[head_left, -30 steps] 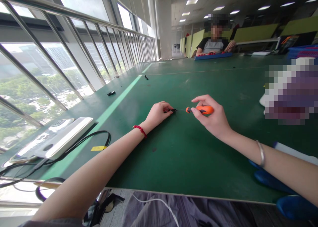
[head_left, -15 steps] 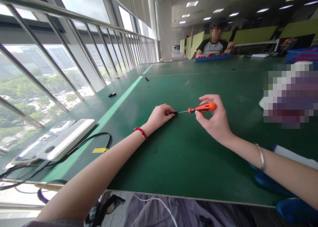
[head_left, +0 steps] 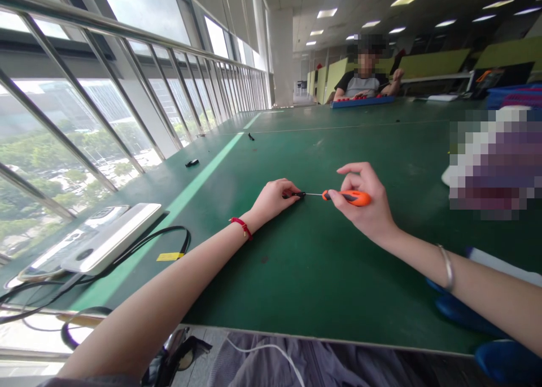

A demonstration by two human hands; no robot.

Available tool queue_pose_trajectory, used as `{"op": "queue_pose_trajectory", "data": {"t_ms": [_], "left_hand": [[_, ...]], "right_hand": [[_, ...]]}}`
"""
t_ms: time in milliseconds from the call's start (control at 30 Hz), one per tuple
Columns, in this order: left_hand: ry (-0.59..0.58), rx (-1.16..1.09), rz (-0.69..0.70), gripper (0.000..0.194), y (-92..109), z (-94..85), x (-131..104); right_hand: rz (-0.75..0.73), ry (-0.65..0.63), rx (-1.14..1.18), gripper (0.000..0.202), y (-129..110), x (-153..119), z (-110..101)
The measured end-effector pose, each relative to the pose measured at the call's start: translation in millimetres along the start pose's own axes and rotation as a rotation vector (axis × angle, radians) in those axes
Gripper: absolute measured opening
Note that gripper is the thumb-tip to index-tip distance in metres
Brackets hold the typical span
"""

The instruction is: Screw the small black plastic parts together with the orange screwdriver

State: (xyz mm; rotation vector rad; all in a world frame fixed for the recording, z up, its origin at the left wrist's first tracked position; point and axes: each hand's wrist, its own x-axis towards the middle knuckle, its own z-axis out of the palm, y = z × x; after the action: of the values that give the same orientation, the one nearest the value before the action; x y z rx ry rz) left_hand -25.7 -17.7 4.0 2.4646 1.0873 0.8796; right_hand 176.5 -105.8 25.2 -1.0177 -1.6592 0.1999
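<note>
My left hand (head_left: 275, 199) rests on the green table, its fingers closed on a small black part (head_left: 300, 195) whose exact kind I cannot make out. My right hand (head_left: 367, 203) grips an orange and black screwdriver (head_left: 358, 198) by the handle, thumb below it and index finger raised away. The screwdriver lies nearly level, its thin shaft pointing left and its tip meeting the black part's right end. Most of the black part is hidden under my left fingers.
Two small black pieces, one nearer (head_left: 192, 163) and one farther (head_left: 251, 137), lie on the table (head_left: 322, 285). A white power bank (head_left: 114, 237) with black cables sits left, beside a metal railing (head_left: 139, 104). Across the table, a person (head_left: 365, 85) sits behind a blue tray (head_left: 362, 101).
My right fingers have shifted on the screwdriver handle, which has turned and dipped slightly at its right end. My left hand stays put on the black part.
</note>
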Motion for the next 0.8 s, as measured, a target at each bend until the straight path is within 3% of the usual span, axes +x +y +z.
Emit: {"op": "queue_pose_trajectory", "data": {"t_ms": [100,233,300,467,533,633,700,800], "left_hand": [[0.001,0.009,0.008,0.014,-0.3,0.2,-0.2],[0.005,0.012,0.011,0.013,-0.3,0.6,-0.1],[0.003,0.021,0.017,0.013,-0.3,0.7,-0.1],[-0.002,0.028,0.025,0.013,-0.7,1.3,-0.2],[-0.002,0.023,0.021,0.014,-0.7,1.5,-0.2],[-0.006,0.016,0.013,0.014,-0.4,1.4,-0.2],[-0.008,0.015,0.013,0.013,-0.2,1.1,-0.3],[-0.007,0.023,0.017,0.013,0.1,0.7,-0.5]], "right_hand": [[-0.018,-0.025,-0.005,0.015,1.2,-1.1,1.5],[-0.092,0.090,0.023,0.038,2.1,-0.3,3.5],[-0.087,0.087,0.029,0.044,2.9,0.4,3.2],[-0.040,0.003,-0.058,0.011,2.4,-0.2,1.3],[-0.066,0.050,-0.071,0.010,1.7,-0.1,1.2],[-0.099,0.116,-0.021,0.028,1.5,1.0,1.3],[-0.086,0.094,-0.002,0.035,1.9,1.5,1.2],[-0.048,0.008,-0.056,0.015,2.1,0.8,1.2]]}}
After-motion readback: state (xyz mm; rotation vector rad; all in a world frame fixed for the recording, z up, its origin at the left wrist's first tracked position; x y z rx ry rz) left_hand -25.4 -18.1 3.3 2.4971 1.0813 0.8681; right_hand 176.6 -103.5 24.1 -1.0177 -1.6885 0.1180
